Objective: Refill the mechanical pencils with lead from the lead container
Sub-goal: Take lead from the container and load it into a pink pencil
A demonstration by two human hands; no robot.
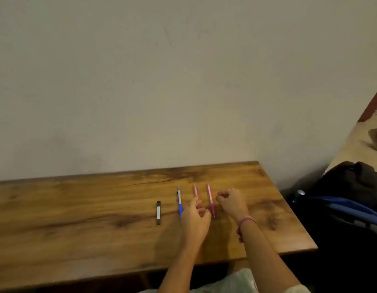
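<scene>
Three mechanical pencils lie side by side on the wooden table [77,208], pointing away from me. The blue and white pencil [179,203] is on the left. A pink pencil [195,190] lies in the middle, its near half hidden under my left hand [194,220]. A second pink pencil [211,199] lies on the right. The dark slim lead container [158,212] rests left of the pencils. My left hand hovers over the middle pencil with loosely curled fingers. My right hand [233,203] sits just right of the right pink pencil, fingers curled, holding nothing I can see.
A plain wall rises behind the table. A black and blue bag [348,208] stands on the floor past the table's right edge. The table's near edge runs just in front of my forearms.
</scene>
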